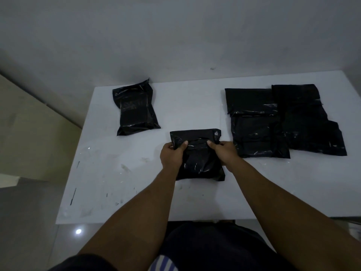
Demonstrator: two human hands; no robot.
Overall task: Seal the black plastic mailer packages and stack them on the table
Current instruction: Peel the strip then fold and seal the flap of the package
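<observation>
Mailer, left of the pile: fingers of my left hand and right hand pinch its flap; sealing now, next I press it flat.

Around the middle mailer, gripped by the left hand and right hand, bare worktop lies at 6, 9 and 12 o'clock. A lone mailer sits well apart at 10 o'clock, with a wide lane between. Overlapping mailers crowd 2 o'clock, just beside the right hand. The wall blocks beyond 12.
</observation>
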